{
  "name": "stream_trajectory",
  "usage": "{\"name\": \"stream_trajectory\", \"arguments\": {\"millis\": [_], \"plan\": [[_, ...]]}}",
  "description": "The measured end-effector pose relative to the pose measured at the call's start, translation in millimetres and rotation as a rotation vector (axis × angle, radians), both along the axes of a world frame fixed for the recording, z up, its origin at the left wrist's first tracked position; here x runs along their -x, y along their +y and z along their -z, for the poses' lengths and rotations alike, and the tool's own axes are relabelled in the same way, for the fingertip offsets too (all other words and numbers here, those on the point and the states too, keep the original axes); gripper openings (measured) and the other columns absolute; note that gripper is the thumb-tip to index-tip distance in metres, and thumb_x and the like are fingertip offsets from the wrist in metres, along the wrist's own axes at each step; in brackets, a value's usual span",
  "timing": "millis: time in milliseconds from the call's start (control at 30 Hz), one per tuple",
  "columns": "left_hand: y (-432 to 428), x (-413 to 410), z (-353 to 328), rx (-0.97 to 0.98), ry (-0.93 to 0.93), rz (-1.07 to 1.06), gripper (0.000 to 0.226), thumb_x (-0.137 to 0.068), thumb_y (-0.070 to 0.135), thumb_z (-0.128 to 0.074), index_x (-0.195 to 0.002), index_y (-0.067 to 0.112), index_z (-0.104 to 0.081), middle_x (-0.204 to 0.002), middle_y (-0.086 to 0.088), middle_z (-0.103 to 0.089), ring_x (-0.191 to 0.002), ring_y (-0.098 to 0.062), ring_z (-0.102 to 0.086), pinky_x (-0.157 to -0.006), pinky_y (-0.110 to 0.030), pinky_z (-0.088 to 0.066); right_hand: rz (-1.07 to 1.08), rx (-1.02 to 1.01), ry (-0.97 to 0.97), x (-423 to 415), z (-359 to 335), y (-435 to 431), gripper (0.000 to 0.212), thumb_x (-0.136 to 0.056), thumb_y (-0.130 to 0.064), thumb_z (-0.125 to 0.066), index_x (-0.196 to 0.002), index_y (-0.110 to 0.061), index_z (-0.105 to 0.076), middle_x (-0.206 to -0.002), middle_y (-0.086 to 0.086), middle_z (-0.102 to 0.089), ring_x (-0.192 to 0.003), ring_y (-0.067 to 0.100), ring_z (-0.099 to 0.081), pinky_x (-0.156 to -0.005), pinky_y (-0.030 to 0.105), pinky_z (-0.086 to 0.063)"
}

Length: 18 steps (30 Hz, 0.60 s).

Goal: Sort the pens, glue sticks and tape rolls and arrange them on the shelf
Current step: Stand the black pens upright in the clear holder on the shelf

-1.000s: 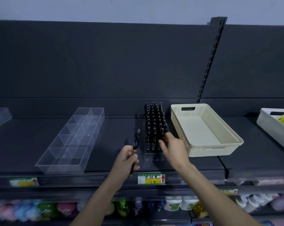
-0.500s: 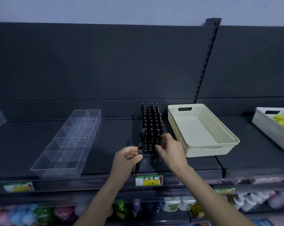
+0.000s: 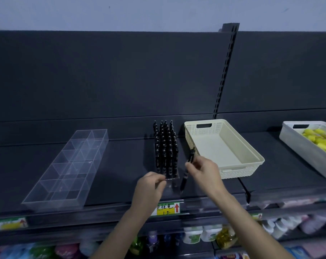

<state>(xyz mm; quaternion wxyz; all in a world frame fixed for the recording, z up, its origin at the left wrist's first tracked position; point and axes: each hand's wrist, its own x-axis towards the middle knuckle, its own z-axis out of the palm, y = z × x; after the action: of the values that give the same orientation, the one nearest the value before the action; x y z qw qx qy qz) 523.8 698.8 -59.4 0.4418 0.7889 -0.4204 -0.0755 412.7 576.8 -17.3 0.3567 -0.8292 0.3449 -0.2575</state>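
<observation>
Pinching blurred pen (image 3: 185,174), right hand (image 3: 205,172)

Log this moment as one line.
stage: pen sorting | right hand: pinches black pen, tilted, beside pen stand | left hand: at pen stand's front corner, grip unclear | cream basket: empty

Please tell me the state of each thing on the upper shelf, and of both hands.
Clear divided tray: empty.
Pen stand: holds upright black pens.
Cream basket: empty.
White basket: holds yellow items.
Loose pen: tilted, pinched by right hand.
Left hand: fingers curled at the stand's front, grip unclear.
</observation>
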Motion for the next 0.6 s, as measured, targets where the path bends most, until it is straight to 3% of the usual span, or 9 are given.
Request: {"name": "stream_trajectory", "arguments": {"millis": [67,167,267,433,600], "plan": [[5,-6,8,-0.157,-0.204,0.022,0.029,-0.096,0.013,-0.047,-0.121,0.008,-0.061,-0.121,0.001,-0.058,-0.109,-0.009,-0.052,-0.093,-0.014,-0.040,0.042,0.021,-0.034,1,-6,-11,0.015,-0.089,-0.016,-0.058,-0.076,-0.010,-0.058,-0.067,0.004,-0.060,-0.068,0.023,-0.056,-0.060,0.028,-0.040],[5,-7,18,-0.274,-0.315,0.057,0.035,-0.099,0.013,-0.036,-0.130,0.009,-0.052,-0.136,0.003,-0.048,-0.123,-0.008,-0.044,-0.094,-0.014,-0.038,0.026,0.020,-0.078,-7,-11,-17,0.015,-0.090,-0.014,-0.056,-0.078,-0.005,-0.059,-0.072,0.011,-0.063,-0.072,0.031,-0.060,-0.069,0.036,-0.047],[2,-6,23,-0.285,-0.381,0.045,0.037,-0.098,0.011,-0.036,-0.132,0.007,-0.050,-0.136,0.000,-0.048,-0.119,-0.012,-0.048,-0.091,-0.018,-0.044,-0.008,0.091,-0.012,-16,-9,-14,0.020,-0.091,-0.016,-0.055,-0.083,0.001,-0.058,-0.071,0.012,-0.060,-0.067,0.026,-0.051,-0.061,0.031,-0.034],[0,-6,28,-0.298,-0.422,0.047,0.040,-0.096,0.008,-0.038,-0.135,0.009,-0.046,-0.132,0.001,-0.049,-0.115,-0.013,-0.050,-0.085,-0.019,-0.045,-0.059,0.221,0.218,-24,7,-7,0.019,-0.096,-0.022,-0.047,-0.081,-0.011,-0.042,-0.063,0.000,-0.050,-0.056,0.014,-0.043,-0.055,0.026,-0.029],[-2,-7,29,-0.299,-0.427,0.034,0.036,-0.096,0.007,-0.039,-0.129,0.007,-0.052,-0.125,0.001,-0.050,-0.110,-0.013,-0.051,-0.084,-0.022,-0.049,-0.030,0.298,0.257,-27,13,3,0.020,-0.097,-0.020,-0.044,-0.095,-0.002,-0.054,-0.092,0.017,-0.066,-0.084,0.032,-0.061,-0.063,0.026,-0.031]]}}
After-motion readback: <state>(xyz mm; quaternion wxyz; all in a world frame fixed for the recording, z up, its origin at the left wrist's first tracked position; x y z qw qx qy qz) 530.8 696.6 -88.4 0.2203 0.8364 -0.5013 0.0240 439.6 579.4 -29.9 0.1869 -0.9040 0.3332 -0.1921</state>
